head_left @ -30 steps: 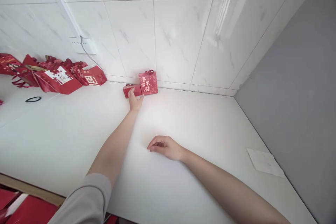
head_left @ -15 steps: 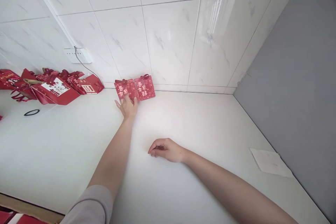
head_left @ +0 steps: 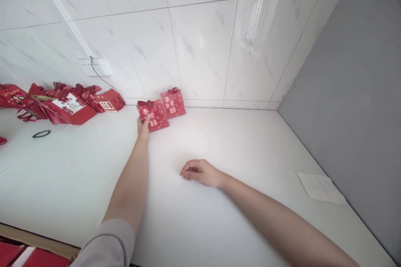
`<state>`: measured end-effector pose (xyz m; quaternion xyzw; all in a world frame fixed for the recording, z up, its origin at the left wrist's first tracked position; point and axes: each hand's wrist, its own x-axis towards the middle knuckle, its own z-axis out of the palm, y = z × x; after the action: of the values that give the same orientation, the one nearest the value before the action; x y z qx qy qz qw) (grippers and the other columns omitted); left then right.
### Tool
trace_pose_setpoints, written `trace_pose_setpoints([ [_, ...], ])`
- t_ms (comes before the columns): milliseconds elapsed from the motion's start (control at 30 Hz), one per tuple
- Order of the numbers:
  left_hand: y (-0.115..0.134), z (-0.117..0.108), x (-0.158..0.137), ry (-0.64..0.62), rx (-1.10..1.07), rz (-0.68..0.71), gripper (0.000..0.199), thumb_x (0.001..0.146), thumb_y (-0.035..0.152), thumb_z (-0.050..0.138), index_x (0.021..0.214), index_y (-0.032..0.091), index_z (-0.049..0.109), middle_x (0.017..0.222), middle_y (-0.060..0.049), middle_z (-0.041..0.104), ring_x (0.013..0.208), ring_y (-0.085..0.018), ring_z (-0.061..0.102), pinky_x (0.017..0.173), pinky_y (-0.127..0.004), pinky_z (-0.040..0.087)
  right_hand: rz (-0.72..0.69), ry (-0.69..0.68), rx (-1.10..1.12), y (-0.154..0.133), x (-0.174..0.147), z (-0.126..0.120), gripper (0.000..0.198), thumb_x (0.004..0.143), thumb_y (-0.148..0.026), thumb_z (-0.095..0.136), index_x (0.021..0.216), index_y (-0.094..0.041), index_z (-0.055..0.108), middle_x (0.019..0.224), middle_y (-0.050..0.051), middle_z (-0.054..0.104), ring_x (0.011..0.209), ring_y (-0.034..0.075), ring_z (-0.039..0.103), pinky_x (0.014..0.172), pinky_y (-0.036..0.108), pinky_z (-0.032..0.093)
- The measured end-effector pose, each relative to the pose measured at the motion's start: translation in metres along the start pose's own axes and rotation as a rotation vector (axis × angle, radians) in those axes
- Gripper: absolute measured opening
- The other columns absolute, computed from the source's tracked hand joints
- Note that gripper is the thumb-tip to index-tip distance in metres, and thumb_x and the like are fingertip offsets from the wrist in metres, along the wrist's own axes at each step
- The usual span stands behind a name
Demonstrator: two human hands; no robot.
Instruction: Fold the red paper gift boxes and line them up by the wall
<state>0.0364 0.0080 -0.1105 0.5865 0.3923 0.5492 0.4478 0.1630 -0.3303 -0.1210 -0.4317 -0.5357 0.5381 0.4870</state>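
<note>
My left hand (head_left: pixel 143 127) grips the left edge of a red gift bag (head_left: pixel 157 117), thumb on the front and the other fingers behind. Pale pink Chinese characters and a floral print cover the bag, and a dark red ribbon shows at its top. Just behind it to the right, a second matching gift bag (head_left: pixel 174 102) leans at the foot of the tiled wall. My right hand (head_left: pixel 200 172) is over the white tabletop (head_left: pixel 219 142), its fingers curled to the thumb with nothing visible in them.
At the left, several red gift bags and boxes (head_left: pixel 72 108) crowd the wall below a socket (head_left: pixel 94 66) with a cable. A black loop (head_left: pixel 41 134) lies before them. A white sheet (head_left: pixel 321 187) lies by the grey panel (head_left: pixel 360 91). Red items fill a cardboard box (head_left: pixel 34 238) at lower left.
My left hand has shifted from the bag's front to its left edge. That bag has come slightly forward from the wall, away from the second one. My right hand stays curled, almost unmoved.
</note>
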Motion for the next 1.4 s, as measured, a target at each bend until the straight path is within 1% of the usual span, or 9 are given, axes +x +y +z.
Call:
trace_pose_setpoints([
  [133, 0.003, 0.002, -0.014, 0.039, 0.062, -0.064, 0.055, 0.07, 0.057, 0.073, 0.106, 0.018, 0.059, 0.116, -0.013, 0.065, 0.116, -0.029, 0.06, 0.105, -0.044, 0.045, -0.026, 0.141, -0.086, 0.005, 0.0, -0.007, 0.016, 0.085, -0.032, 0.063, 0.092, -0.018, 0.068, 0.081, 0.002, 0.063, 0.072, 0.013, 0.058, 0.071, 0.029, 0.048],
  [300, 0.024, 0.007, -0.047, 0.034, 0.0, -0.133, 0.056, 0.084, 0.066, 0.05, 0.113, 0.019, 0.057, 0.123, -0.012, 0.064, 0.119, -0.025, 0.059, 0.103, -0.041, 0.047, -0.07, 0.426, -0.209, 0.0, 0.001, -0.016, 0.03, 0.087, -0.041, 0.058, 0.11, -0.021, 0.061, 0.113, 0.008, 0.062, 0.093, 0.018, 0.061, 0.074, 0.031, 0.05],
  [533, 0.063, 0.065, -0.143, -0.609, -0.482, -0.636, 0.043, 0.087, 0.043, 0.047, 0.107, 0.01, 0.066, 0.092, -0.014, 0.072, 0.081, -0.024, 0.069, 0.08, -0.042, 0.057, -0.216, 0.531, -0.076, -0.011, -0.005, -0.021, 0.081, 0.09, -0.052, 0.058, 0.153, -0.037, 0.01, 0.161, 0.011, 0.017, 0.135, 0.025, 0.044, 0.107, 0.045, 0.042],
  [700, 0.072, 0.083, -0.191, -0.76, -0.576, -0.76, 0.035, 0.086, 0.04, 0.057, 0.105, 0.014, 0.069, 0.097, -0.01, 0.073, 0.082, -0.022, 0.068, 0.068, -0.032, 0.055, -0.362, 0.732, -0.288, -0.016, -0.011, -0.02, 0.099, 0.082, -0.053, 0.068, 0.155, -0.034, 0.004, 0.162, 0.008, 0.012, 0.146, 0.027, 0.026, 0.113, 0.046, 0.038],
  [867, 0.075, 0.077, -0.191, -0.921, -0.651, -0.722, 0.036, 0.089, 0.037, 0.051, 0.111, 0.014, 0.068, 0.109, -0.01, 0.071, 0.098, -0.024, 0.066, 0.08, -0.034, 0.054, -0.388, 0.881, -0.386, -0.017, -0.013, -0.017, 0.091, 0.082, -0.049, 0.07, 0.154, -0.032, 0.016, 0.16, 0.01, 0.016, 0.148, 0.027, 0.018, 0.105, 0.043, 0.048],
  [1000, 0.074, 0.077, -0.187, -0.927, -0.619, -0.668, 0.04, 0.088, 0.04, 0.049, 0.112, 0.014, 0.067, 0.107, -0.011, 0.071, 0.091, -0.025, 0.066, 0.074, -0.035, 0.053, -0.357, 0.801, -0.354, -0.018, -0.016, -0.021, 0.07, 0.085, -0.048, 0.066, 0.145, -0.03, 0.034, 0.151, 0.011, 0.037, 0.132, 0.027, 0.047, 0.099, 0.039, 0.051],
  [1133, 0.068, 0.083, -0.187, -0.921, -0.535, -0.547, 0.049, 0.088, 0.053, 0.045, 0.11, 0.016, 0.066, 0.093, -0.011, 0.072, 0.067, -0.023, 0.065, 0.05, -0.03, 0.045, -0.227, 0.647, -0.328, -0.012, -0.02, -0.049, 0.072, 0.089, -0.048, 0.06, 0.148, -0.029, 0.024, 0.125, 0.008, 0.062, 0.098, 0.021, 0.066, 0.093, 0.04, 0.053],
  [1233, 0.062, 0.09, -0.184, -0.804, -0.384, -0.396, 0.057, 0.088, 0.058, 0.043, 0.125, 0.018, 0.059, 0.088, -0.009, 0.072, 0.06, -0.021, 0.063, 0.041, -0.026, 0.039, -0.176, 0.501, -0.355, -0.009, -0.023, -0.078, 0.081, 0.084, -0.049, 0.066, 0.15, -0.028, 0.024, 0.133, 0.009, 0.058, 0.112, 0.024, 0.061, 0.095, 0.041, 0.051],
  [1400, 0.049, 0.094, -0.172, -0.709, -0.111, -0.147, 0.057, 0.082, 0.048, 0.063, 0.135, 0.029, 0.054, 0.118, -0.005, 0.068, 0.081, -0.018, 0.065, 0.046, -0.02, 0.044, -0.219, 0.453, -0.203, -0.01, -0.025, -0.103, 0.058, 0.095, -0.054, 0.047, 0.146, -0.028, 0.037, 0.15, 0.005, 0.044, 0.135, 0.023, 0.044, 0.11, 0.04, 0.041],
])
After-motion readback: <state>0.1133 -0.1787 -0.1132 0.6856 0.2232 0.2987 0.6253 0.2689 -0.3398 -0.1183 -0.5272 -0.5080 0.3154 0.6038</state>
